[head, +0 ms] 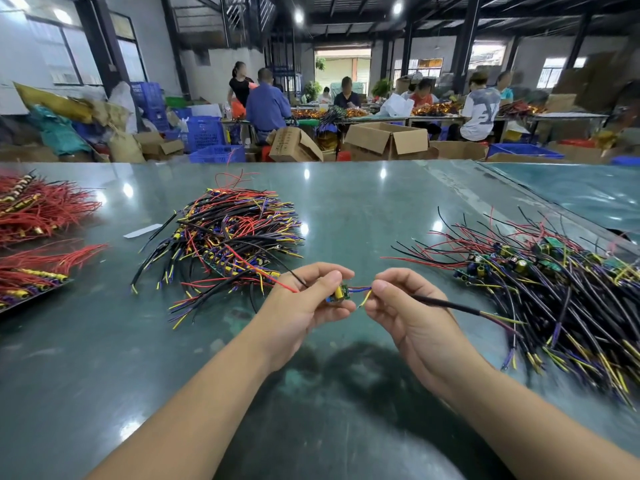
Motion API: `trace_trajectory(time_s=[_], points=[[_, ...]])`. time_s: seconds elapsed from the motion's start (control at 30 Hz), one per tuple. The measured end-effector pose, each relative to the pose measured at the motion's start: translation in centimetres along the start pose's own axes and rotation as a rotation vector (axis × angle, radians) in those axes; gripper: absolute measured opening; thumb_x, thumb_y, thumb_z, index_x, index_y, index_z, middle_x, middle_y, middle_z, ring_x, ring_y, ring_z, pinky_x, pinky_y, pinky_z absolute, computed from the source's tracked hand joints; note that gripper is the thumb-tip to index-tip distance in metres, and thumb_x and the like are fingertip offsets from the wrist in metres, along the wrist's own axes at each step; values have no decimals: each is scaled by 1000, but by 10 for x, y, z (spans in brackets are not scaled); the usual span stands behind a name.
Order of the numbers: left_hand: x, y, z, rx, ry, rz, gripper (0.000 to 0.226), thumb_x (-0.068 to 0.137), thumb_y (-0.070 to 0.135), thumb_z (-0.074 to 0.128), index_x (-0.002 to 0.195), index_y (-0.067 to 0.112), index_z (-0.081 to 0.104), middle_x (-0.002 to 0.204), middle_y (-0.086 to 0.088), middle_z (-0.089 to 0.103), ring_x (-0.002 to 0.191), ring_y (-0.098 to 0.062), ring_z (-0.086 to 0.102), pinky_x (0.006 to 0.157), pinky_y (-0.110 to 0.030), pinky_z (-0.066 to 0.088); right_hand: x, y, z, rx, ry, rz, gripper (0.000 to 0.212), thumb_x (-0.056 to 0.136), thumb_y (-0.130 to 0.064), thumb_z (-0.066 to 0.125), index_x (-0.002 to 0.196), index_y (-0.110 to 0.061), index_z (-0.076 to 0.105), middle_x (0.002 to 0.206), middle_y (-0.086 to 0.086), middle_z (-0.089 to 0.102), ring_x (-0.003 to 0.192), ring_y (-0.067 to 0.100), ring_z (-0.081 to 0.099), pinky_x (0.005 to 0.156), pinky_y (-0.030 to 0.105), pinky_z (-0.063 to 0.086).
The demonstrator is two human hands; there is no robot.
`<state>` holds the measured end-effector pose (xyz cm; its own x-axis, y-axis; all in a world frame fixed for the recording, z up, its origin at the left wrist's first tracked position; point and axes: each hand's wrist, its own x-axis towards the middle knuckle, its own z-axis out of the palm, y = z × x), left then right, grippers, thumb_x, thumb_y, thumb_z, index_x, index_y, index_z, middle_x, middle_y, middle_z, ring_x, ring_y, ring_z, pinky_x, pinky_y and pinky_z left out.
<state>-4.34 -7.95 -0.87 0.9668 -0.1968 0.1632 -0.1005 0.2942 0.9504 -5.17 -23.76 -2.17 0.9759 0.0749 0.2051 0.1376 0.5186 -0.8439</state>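
The green tabletop (pixel 346 209) carries a central wire pile (pixel 232 237) and a right wire pile (pixel 554 292), which is cut off at the frame edge. Above the tabletop, the left hand (pixel 304 303) pinches a small circuit board (pixel 341 294), which its fingers (pixel 325 282) partly hide. The right hand (pixel 408 317) pinches the board's black sleeved cable (pixel 446 305). The solder joints are too small to make out.

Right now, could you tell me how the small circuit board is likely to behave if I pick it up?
Probably light: the left hand pinches the small circuit board with fingertips alone. Its thin leads would likely flop and snag, since the wire pile behind it is tangled.
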Motion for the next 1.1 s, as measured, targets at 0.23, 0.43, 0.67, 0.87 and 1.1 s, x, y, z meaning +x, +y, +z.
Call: trace_trajectory(time_s=[0.23, 0.43, 0.67, 0.87, 1.1], points=[[-3, -1, 3, 146, -89, 15, 12, 70, 17, 80, 79, 18, 73, 76, -2, 67, 66, -9, 59, 67, -19, 51, 1, 0, 1, -126, 46, -98, 16, 85, 9, 58, 80, -6, 59, 62, 2, 61, 55, 13, 61, 59, 21, 52], [-2, -3, 1, 253, -41, 59, 21, 74, -3, 75, 81, 17, 69, 76, -5, 69, 67, -11, 60, 67, -19, 52, -1, -2, 2, -198, 56, -103, 13, 85, 9, 60, 80, -4, 58, 61, 5, 63, 54, 14, 62, 57, 21, 51], [-2, -4, 1, 425, -34, 57, 19, 75, -4, 74, 85, 10, 68, 70, 2, 67, 67, -9, 61, 67, -20, 51, -1, -3, 1, -361, 73, -116, 9, 85, 7, 61, 81, -1, 58, 61, 2, 64, 52, 13, 62, 54, 19, 49], [2, 0, -5, 362, 43, 46, 17, 82, -8, 65, 80, 9, 69, 62, -1, 65, 57, -8, 63, 60, -18, 53, 2, -9, -5, -307, 61, 32, 10, 86, -5, 63, 77, -8, 63, 68, 9, 68, 55, 16, 62, 63, 24, 55], [9, 10, -23, 134, 202, 51, 16, 82, -10, 61, 82, 5, 66, 61, -4, 68, 55, -8, 64, 56, -15, 53, 10, -24, -11, 43, 166, 17, 19, 78, -22, 63, 84, -4, 66, 65, 6, 68, 52, 8, 62, 57, 18, 54]])
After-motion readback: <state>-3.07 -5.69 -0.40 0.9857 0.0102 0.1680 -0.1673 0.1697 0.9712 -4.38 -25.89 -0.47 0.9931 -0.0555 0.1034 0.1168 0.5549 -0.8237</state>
